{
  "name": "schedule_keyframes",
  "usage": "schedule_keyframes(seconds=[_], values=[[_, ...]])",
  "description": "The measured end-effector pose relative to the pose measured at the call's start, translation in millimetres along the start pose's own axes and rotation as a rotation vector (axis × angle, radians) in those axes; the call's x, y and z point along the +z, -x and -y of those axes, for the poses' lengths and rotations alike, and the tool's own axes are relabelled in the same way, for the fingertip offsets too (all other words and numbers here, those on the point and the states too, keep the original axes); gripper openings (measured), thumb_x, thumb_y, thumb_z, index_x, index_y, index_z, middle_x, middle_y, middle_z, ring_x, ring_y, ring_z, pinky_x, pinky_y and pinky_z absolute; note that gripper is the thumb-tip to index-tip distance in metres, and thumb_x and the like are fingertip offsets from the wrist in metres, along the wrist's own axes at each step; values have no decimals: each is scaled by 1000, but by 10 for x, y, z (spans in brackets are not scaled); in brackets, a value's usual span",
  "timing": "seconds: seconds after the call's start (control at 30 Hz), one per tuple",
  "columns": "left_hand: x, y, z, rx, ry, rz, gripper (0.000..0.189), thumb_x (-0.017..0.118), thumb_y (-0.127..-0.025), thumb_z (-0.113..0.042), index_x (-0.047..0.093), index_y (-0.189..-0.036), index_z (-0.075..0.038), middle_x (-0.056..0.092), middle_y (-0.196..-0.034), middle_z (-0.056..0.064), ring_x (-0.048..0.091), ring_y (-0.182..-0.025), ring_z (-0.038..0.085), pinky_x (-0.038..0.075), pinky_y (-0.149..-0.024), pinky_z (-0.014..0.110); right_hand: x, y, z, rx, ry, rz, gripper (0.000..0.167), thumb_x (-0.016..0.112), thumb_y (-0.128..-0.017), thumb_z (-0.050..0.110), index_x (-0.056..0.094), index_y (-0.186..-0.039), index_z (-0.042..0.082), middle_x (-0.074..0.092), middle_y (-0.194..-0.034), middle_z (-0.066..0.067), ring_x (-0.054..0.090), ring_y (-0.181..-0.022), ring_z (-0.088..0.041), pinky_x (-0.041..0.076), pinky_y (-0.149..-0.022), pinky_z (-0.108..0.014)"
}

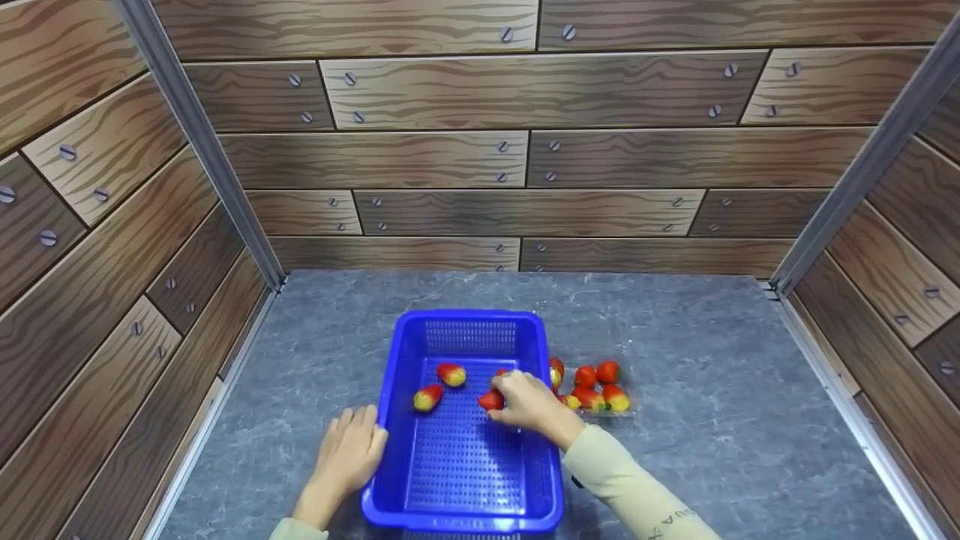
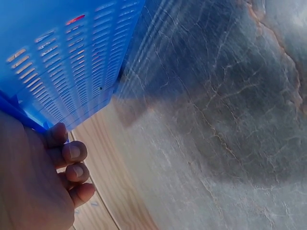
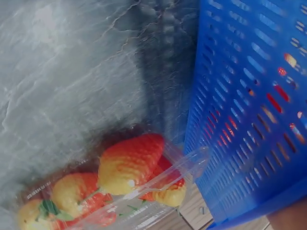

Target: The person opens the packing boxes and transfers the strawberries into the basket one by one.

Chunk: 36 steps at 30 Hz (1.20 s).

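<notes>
Nearby, blue basket point(image 1: 463, 521): was set lengthwise on the table point(image 1: 712, 420), away from its left and right edges, presumably so that it could be reached from both sides.
Left rim: was gripped by the left hand point(image 1: 349, 450), its fingers point(image 2: 74, 151) curled beneath, probably so that sliding was prevented.
Right hand point(image 1: 532, 405): was held inside the basket's right edge, a red strawberry point(image 1: 490, 401) apparently pinched narrowly between thumb and fingers.
Clear tray point(image 3: 189, 165): was placed just beside the basket's right wall, seemingly so that the reach was kept short; several strawberries point(image 3: 129, 163) were contained in it.
Loose strawberries point(image 1: 428, 398): two were seen inside the basket, toward its far left corner, untouched.
Far edge: was bordered by a plank-patterned wall point(image 1: 547, 94).
</notes>
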<state>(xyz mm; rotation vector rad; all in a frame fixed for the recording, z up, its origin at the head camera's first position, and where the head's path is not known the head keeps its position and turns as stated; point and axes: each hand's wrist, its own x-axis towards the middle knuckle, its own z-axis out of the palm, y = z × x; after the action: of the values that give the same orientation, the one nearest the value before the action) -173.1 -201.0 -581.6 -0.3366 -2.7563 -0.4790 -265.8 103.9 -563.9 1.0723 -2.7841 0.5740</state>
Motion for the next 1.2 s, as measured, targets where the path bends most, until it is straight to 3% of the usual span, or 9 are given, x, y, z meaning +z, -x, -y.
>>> schedule_keyframes(seconds=[0.2,0.4,0.63,1.2], values=[[-2,12,4,-1,2,6,12,48,-93,-14,55,-95,-5,60,-88,11,56,-91,34,41,-78,48,64,34,41,32,179,67,28,81,-71,24,57,-72,9,55,-65,-6,61,-60,-31,50,-55,-45],[-5,22,-13,-15,19,21,8,48,-92,-14,53,-90,-8,58,-83,8,54,-87,33,40,-76,46,102,46,81,46,235,142,27,82,-67,22,59,-70,9,58,-67,-7,61,-59,-30,50,-52,-43],[-8,13,-21,-36,27,45,9,48,-93,-15,53,-90,-9,58,-85,9,54,-89,33,40,-77,47,145,14,97,84,199,190,27,84,-68,21,62,-74,7,60,-71,-7,63,-63,-29,53,-57,-43],[-19,2,-10,-22,9,37,13,48,-93,-15,56,-96,-6,61,-89,10,56,-92,33,41,-78,48,146,-35,79,151,110,215,30,88,-66,22,62,-76,9,62,-77,-8,63,-68,-29,52,-58,-45]])
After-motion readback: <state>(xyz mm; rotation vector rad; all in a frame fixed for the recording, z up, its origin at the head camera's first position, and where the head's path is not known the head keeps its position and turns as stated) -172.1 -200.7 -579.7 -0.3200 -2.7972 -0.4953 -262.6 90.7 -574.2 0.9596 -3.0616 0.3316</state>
